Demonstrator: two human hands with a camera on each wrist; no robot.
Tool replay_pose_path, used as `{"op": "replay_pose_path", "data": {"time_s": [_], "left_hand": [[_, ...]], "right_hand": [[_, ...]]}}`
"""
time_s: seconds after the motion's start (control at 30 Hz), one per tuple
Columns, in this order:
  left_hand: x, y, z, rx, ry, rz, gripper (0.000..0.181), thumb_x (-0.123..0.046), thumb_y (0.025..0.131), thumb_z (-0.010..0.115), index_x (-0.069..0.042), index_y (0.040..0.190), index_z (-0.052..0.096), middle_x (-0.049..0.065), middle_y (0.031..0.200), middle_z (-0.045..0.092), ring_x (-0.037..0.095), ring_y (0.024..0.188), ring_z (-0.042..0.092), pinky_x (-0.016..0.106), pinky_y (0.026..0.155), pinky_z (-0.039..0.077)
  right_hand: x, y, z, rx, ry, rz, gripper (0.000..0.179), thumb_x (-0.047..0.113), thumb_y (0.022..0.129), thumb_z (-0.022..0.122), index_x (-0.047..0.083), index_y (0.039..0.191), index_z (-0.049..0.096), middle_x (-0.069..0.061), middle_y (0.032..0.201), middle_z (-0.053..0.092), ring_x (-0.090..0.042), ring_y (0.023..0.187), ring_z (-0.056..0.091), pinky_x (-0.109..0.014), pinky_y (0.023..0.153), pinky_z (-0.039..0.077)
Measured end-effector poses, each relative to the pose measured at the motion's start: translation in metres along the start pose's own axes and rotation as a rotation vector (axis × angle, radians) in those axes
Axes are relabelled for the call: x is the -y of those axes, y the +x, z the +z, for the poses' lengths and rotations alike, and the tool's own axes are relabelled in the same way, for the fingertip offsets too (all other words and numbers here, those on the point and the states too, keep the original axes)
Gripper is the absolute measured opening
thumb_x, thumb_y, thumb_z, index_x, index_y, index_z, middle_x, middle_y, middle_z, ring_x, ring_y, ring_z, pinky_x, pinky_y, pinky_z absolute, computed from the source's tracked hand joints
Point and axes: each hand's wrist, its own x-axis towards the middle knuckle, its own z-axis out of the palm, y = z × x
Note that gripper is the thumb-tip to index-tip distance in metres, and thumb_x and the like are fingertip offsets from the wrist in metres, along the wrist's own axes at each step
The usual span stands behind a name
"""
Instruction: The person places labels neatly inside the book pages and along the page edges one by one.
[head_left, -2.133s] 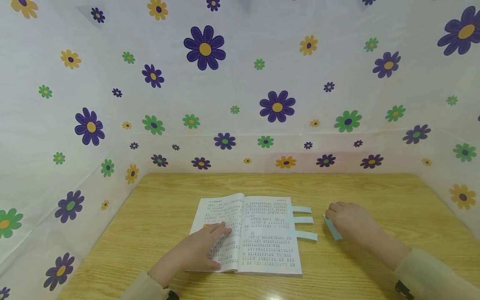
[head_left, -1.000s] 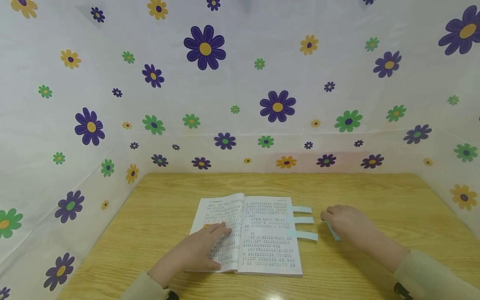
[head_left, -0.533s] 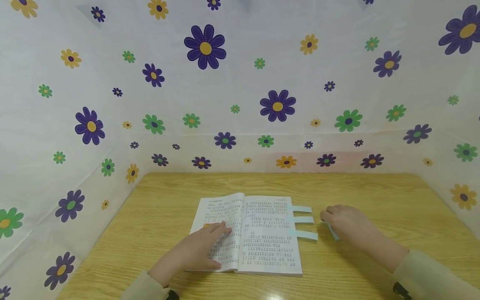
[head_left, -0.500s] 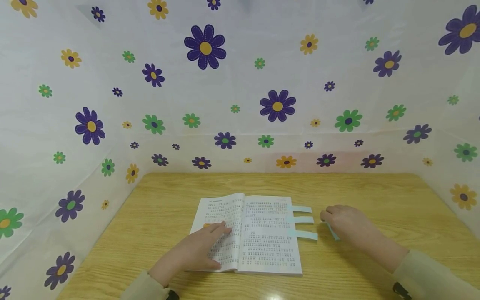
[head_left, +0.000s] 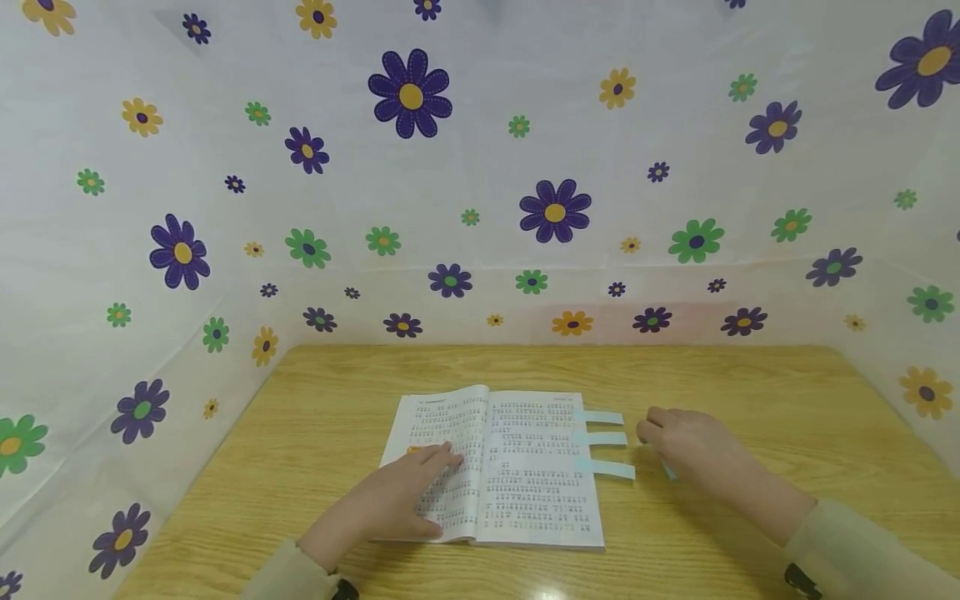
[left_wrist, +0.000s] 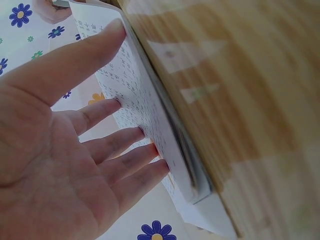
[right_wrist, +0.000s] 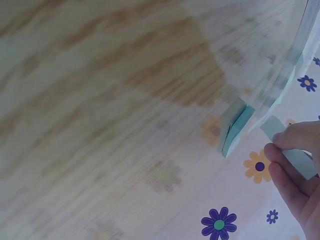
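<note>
An open book (head_left: 536, 508) of printed pages lies on the wooden table. My left hand (head_left: 393, 497) rests spread on its left page, the fingertips touching the paper in the left wrist view. Three pale blue sticky strips (head_left: 613, 471) stick out from the right page's outer edge. Right of the book, my right hand (head_left: 693, 446) pinches a pale blue sticky strip (right_wrist: 272, 127) between thumb and fingers. Just apart from that strip, a small pad of sticky notes (right_wrist: 239, 125) sits on the table; in the head view the hand hides most of it.
The wooden table (head_left: 525, 367) runs back to a white cloth (head_left: 480, 167) printed with flowers, which also encloses the left and right sides. An orange mark (head_left: 413, 450) shows on the left page beside the left hand.
My right hand has shifted slightly left and away from me, covering more of the sticky-note pad in the head view. The left hand and the book have stayed in place.
</note>
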Motion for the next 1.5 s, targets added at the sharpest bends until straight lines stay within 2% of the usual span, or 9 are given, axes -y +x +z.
{"op": "replay_pose_path", "data": {"time_s": [0.2,0.33,0.53,0.8,0.93,1.03,1.23,1.5], "left_hand": [[0.000,0.000,0.000,0.004,-0.009,-0.009,0.091,-0.029,0.081,0.095,-0.010,0.157,0.049,0.017,0.166,0.045,0.041,0.151,0.047,0.060,0.121,0.046],[0.000,0.000,0.001,0.007,-0.012,-0.017,0.091,-0.028,0.081,0.094,-0.010,0.157,0.049,0.017,0.166,0.045,0.040,0.152,0.046,0.060,0.122,0.045],[-0.001,0.000,0.000,0.002,-0.011,-0.005,0.091,-0.028,0.081,0.094,-0.009,0.157,0.049,0.017,0.166,0.045,0.041,0.151,0.046,0.061,0.122,0.045],[-0.002,-0.001,-0.002,0.004,-0.017,-0.005,0.090,-0.027,0.080,0.095,-0.009,0.156,0.050,0.018,0.166,0.045,0.042,0.151,0.047,0.061,0.121,0.046],[-0.003,-0.001,-0.003,0.013,-0.029,-0.020,0.090,-0.027,0.081,0.095,-0.009,0.157,0.049,0.018,0.167,0.044,0.042,0.152,0.045,0.061,0.122,0.045],[-0.003,-0.001,-0.003,0.010,-0.029,-0.019,0.090,-0.027,0.080,0.095,-0.009,0.157,0.049,0.018,0.166,0.044,0.042,0.152,0.045,0.061,0.122,0.045],[-0.002,0.000,-0.002,0.000,-0.017,-0.004,0.091,-0.027,0.080,0.095,-0.009,0.156,0.050,0.018,0.166,0.045,0.042,0.152,0.046,0.061,0.122,0.045],[0.000,0.001,0.000,-0.001,-0.008,0.000,0.091,-0.028,0.080,0.095,-0.009,0.157,0.049,0.019,0.166,0.045,0.043,0.151,0.047,0.061,0.121,0.046]], "right_hand": [[0.003,0.002,-0.003,-0.002,-0.004,0.003,0.031,-0.005,0.075,0.091,0.010,0.092,0.070,-0.002,0.088,0.065,-0.006,0.065,0.058,-0.015,0.058,0.056],[0.005,0.003,-0.002,-0.038,0.001,-0.019,0.027,-0.002,0.077,0.091,0.011,0.088,0.071,-0.001,0.086,0.064,-0.006,0.064,0.053,-0.015,0.057,0.054],[0.006,0.004,-0.002,-0.083,0.005,-0.060,0.023,0.002,0.079,0.090,0.011,0.086,0.071,-0.002,0.085,0.065,-0.009,0.065,0.057,-0.018,0.058,0.057],[0.010,0.007,-0.006,-0.039,-0.012,-0.071,0.020,0.010,0.082,0.091,0.010,0.089,0.073,-0.002,0.088,0.067,-0.012,0.072,0.063,-0.022,0.066,0.063],[0.013,0.008,-0.007,-0.048,-0.012,-0.078,0.021,0.012,0.082,0.092,0.010,0.088,0.072,-0.002,0.087,0.065,-0.009,0.071,0.057,-0.020,0.065,0.061],[0.015,0.008,-0.006,-0.070,0.004,-0.083,0.021,0.011,0.080,0.092,0.010,0.087,0.072,-0.001,0.087,0.065,-0.008,0.071,0.054,-0.020,0.064,0.060],[0.020,0.010,-0.010,-0.115,0.046,-0.085,0.018,0.006,0.079,0.090,0.011,0.086,0.075,-0.001,0.089,0.067,-0.011,0.074,0.061,-0.023,0.066,0.062],[0.024,0.013,-0.010,-0.119,0.068,-0.093,0.018,0.007,0.079,0.091,0.012,0.086,0.076,0.000,0.090,0.068,-0.010,0.073,0.059,-0.021,0.065,0.060]]}}
